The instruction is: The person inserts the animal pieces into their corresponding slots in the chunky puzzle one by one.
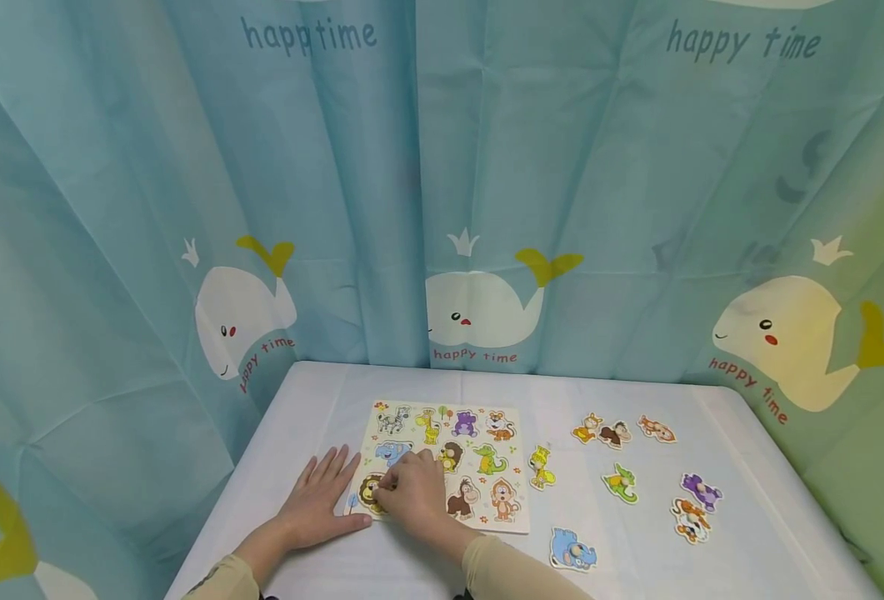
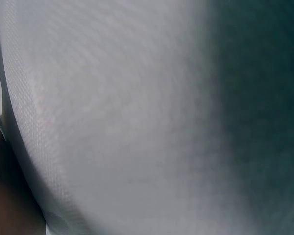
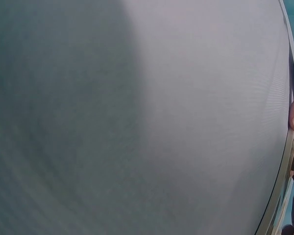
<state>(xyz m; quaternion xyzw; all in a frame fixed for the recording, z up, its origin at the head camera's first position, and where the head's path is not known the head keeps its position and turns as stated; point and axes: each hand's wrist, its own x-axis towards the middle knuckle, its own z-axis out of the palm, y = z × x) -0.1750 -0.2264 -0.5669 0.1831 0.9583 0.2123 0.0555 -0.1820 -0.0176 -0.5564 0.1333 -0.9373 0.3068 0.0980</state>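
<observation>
Whale-print curtains hang behind the white-covered desk. The fingers of the right hand pinch the lion piece at the near-left corner of the puzzle board; I'd keep it level with its outline. The left hand lies flat, fingers spread, beside the board, handy for bracing. Loose animal pieces lie rightward.

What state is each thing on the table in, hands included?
Puzzle board, lying flat.
Left hand, fingers spread.
Right hand, apparently pinching lion piece.
Lion piece, on board, partly covered.
Zebra, piece or print unclear.
Hedgehog, piece or print unclear.
Elephant piece, loose.
Giraffe piece, loose.
Crocodile piece, loose.
Gorilla piece, loose.
Small orange piece, loose.
Monkey piece, loose.
Hippo piece, loose.
Tiger piece, loose.
</observation>
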